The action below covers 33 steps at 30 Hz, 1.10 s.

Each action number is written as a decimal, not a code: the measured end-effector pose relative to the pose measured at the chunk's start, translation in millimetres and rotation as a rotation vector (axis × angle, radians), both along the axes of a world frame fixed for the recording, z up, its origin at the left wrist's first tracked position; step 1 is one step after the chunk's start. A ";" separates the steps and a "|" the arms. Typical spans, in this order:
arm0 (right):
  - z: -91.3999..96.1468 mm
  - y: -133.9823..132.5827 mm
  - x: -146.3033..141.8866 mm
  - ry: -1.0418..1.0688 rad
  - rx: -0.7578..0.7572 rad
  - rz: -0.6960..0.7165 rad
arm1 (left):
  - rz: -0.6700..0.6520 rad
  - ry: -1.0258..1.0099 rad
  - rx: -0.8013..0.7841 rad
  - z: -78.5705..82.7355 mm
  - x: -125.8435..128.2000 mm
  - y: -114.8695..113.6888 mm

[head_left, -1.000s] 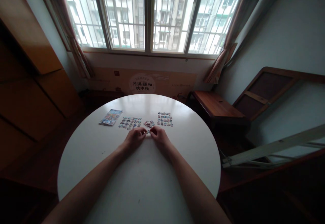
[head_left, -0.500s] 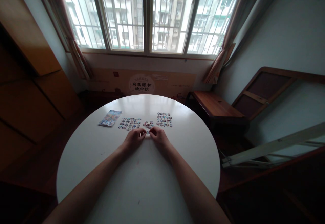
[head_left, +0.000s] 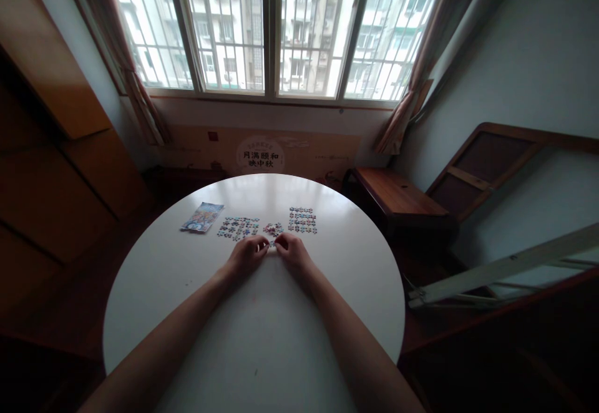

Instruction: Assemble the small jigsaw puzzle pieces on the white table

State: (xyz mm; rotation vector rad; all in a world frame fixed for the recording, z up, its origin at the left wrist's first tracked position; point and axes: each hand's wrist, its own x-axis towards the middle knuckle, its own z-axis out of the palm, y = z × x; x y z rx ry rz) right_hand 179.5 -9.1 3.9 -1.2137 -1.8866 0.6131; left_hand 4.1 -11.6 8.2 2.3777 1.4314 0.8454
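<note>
My left hand (head_left: 248, 252) and my right hand (head_left: 291, 249) meet near the middle of the white round table, fingertips pinched. Between them is a small puzzle piece (head_left: 272, 244), gripped from both sides. Just beyond my fingers lies a small heap of puzzle pieces (head_left: 272, 229). Loose pieces in rows (head_left: 238, 227) are spread to the left of the heap, and a second block of rows (head_left: 302, 219) lies to its right. A colourful picture sheet or bag (head_left: 203, 218) rests at the far left.
The white table (head_left: 154, 288) has a curved edge all round. Past its right side stand a low wooden bench (head_left: 397, 191) and a folded wooden frame (head_left: 486, 157). Wooden cabinets (head_left: 84, 182) are on the left, and a barred window (head_left: 271, 32) is ahead.
Both hands stay in nearly the same place with the puzzle piece between them. The view has shifted very slightly; nothing else visibly moved.
</note>
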 end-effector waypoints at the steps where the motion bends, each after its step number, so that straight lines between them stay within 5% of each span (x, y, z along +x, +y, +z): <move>1: 0.0 0.1 0.0 0.000 -0.001 0.000 | -0.001 -0.002 -0.002 -0.2 -0.1 0.1; 33: -2.2 1.8 0.2 -0.007 0.006 -0.001 | -0.011 -0.028 -0.005 -0.1 0.4 0.4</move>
